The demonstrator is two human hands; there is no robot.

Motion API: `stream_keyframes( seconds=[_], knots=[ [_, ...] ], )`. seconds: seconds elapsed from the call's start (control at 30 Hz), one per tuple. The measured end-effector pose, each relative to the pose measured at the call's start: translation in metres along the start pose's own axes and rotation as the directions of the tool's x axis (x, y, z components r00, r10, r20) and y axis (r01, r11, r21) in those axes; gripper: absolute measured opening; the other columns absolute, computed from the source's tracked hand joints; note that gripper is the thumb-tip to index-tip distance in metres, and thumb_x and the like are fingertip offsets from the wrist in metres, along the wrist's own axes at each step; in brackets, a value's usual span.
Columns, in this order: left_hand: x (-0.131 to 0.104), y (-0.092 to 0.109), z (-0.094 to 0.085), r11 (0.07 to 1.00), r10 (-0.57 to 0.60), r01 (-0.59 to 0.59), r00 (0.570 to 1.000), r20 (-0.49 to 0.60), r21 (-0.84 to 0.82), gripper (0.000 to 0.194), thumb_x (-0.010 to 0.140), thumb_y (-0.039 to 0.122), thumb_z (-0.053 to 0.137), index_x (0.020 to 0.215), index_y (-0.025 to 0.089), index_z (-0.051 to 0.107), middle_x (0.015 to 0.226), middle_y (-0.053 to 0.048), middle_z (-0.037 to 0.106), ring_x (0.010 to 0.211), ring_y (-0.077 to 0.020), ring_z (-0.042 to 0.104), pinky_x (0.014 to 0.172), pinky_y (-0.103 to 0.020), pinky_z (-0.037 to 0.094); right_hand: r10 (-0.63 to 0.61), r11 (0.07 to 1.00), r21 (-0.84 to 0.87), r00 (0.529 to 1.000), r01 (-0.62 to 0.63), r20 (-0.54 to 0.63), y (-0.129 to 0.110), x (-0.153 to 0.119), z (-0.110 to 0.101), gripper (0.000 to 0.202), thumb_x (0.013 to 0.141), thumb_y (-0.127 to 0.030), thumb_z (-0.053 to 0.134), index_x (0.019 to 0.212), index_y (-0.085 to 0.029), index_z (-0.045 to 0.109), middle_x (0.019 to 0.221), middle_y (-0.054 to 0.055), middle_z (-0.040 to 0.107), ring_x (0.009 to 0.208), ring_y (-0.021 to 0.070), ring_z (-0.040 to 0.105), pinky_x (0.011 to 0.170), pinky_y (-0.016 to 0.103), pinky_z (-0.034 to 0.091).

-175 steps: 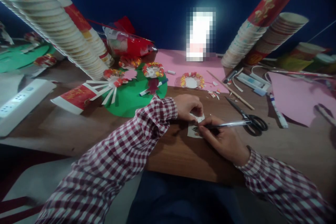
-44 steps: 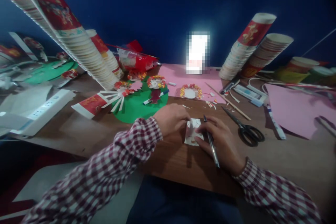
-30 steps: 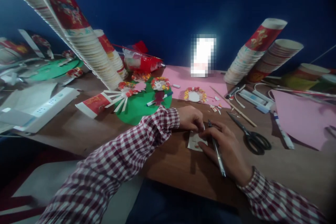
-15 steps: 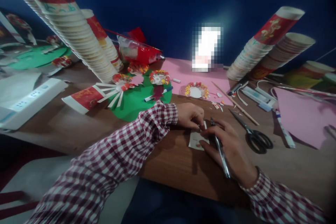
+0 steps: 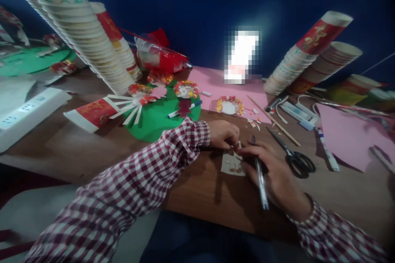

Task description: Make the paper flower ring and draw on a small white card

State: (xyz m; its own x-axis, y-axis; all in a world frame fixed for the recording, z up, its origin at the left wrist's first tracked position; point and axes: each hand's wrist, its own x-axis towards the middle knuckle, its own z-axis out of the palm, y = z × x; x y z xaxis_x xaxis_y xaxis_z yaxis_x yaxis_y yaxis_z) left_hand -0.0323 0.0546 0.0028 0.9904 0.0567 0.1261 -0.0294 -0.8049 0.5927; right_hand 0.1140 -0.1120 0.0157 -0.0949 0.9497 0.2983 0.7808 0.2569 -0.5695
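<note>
A small pale paper piece with cut marks and brownish spots lies on the brown table near its front edge. At its upper edge, my left hand is closed, its fingertips pinching a thin pale strip. My right hand holds a silver pen between thumb and fingers, slanting across the palm; its index fingertip touches the strip area near the left fingers. Black-handled scissors lie right of my right hand. Behind my hands, a ring of red and yellow pieces rests on pink paper.
Tall paper cup stacks lean at the left and right. A green disc with decorated rings, a cut cup, a white power strip, a wooden stick and a marker lie around.
My right hand has drawn slightly right and its fingers have lifted off the paper's lower part, showing more of it. The pen stands a little steeper. The view has shifted slightly.
</note>
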Motion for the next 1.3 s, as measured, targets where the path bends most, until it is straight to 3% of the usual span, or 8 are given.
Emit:
stream_keyframes(
  seconds=[0.1, 0.23, 0.33, 0.47, 0.83, 1.3],
  knots=[
    [-0.001, 0.001, 0.0, 0.999, -0.043, 0.043, 0.999, 0.0, -0.025, 0.018, 0.07, 0.02, 0.074, 0.088, 0.021, 0.075, 0.083, -0.002, 0.064, 0.075, -0.0094, 0.059, 0.067, -0.017, 0.042, 0.074, 0.974, 0.219, 0.991, -0.048, -0.113, -0.007, -0.004, -0.01, 0.019, 0.09, -0.022, 0.051, 0.106, -0.026, 0.06, 0.09, 0.002, 0.067, 0.082, 0.0158, 0.063, 0.073, 0.029, 0.051],
    [0.0, -0.001, -0.001, 0.999, -0.03, 0.031, 0.999, 0.038, -0.027, 0.018, 0.07, 0.025, 0.075, 0.088, 0.024, 0.075, 0.081, -0.001, 0.063, 0.076, -0.0096, 0.059, 0.068, -0.018, 0.041, 0.173, 0.895, 0.418, 0.985, -0.155, -0.007, -0.01, -0.008, -0.01, 0.023, 0.093, -0.029, 0.046, 0.111, -0.024, 0.06, 0.066, -0.002, 0.061, 0.056, 0.0115, 0.056, 0.049, 0.022, 0.045],
    [0.002, -0.004, 0.0, 1.0, -0.02, 0.02, 1.0, 0.022, -0.016, 0.016, 0.069, 0.024, 0.076, 0.084, 0.024, 0.075, 0.079, -0.001, 0.063, 0.073, -0.01, 0.058, 0.065, -0.019, 0.041, 0.207, 0.912, 0.351, 0.977, -0.211, 0.049, -0.009, -0.002, 0.0, 0.019, 0.091, -0.032, 0.05, 0.096, -0.02, 0.064, 0.064, -0.001, 0.061, 0.054, 0.0117, 0.057, 0.048, 0.022, 0.045],
    [0.002, -0.004, 0.002, 0.999, -0.039, 0.039, 0.999, 0.022, 0.014, 0.016, 0.068, 0.017, 0.074, 0.081, 0.025, 0.075, 0.079, 0.0, 0.063, 0.074, -0.0099, 0.058, 0.064, -0.019, 0.04, 0.218, 0.95, 0.22, 0.975, -0.22, 0.032, -0.01, 0.009, 0.011, 0.019, 0.091, -0.031, 0.049, 0.084, -0.019, 0.061, 0.064, 0.0, 0.064, 0.057, 0.0134, 0.062, 0.055, 0.023, 0.048],
    [0.001, 0.005, -0.005, 0.998, -0.031, 0.028, 0.998, 0.051, 0.063, 0.022, 0.069, 0.009, 0.067, 0.085, 0.023, 0.075, 0.082, -0.001, 0.064, 0.077, -0.0115, 0.058, 0.067, -0.02, 0.041, 0.222, 0.952, 0.194, 0.97, -0.238, 0.103, -0.009, 0.007, 0.018, 0.018, 0.093, -0.035, 0.044, 0.089, -0.022, 0.056, 0.066, 0.0, 0.068, 0.056, 0.0155, 0.065, 0.054, 0.025, 0.05],
    [0.002, 0.001, -0.004, 0.998, -0.019, 0.016, 0.998, 0.057, 0.061, 0.021, 0.067, 0.012, 0.069, 0.083, 0.025, 0.075, 0.08, -0.001, 0.064, 0.076, -0.0116, 0.058, 0.065, -0.019, 0.04, 0.245, 0.938, 0.218, 0.96, -0.271, 0.138, -0.009, 0.008, 0.018, 0.02, 0.093, -0.036, 0.044, 0.09, -0.021, 0.056, 0.067, 0.002, 0.068, 0.056, 0.0151, 0.065, 0.052, 0.024, 0.051]
  ],
)
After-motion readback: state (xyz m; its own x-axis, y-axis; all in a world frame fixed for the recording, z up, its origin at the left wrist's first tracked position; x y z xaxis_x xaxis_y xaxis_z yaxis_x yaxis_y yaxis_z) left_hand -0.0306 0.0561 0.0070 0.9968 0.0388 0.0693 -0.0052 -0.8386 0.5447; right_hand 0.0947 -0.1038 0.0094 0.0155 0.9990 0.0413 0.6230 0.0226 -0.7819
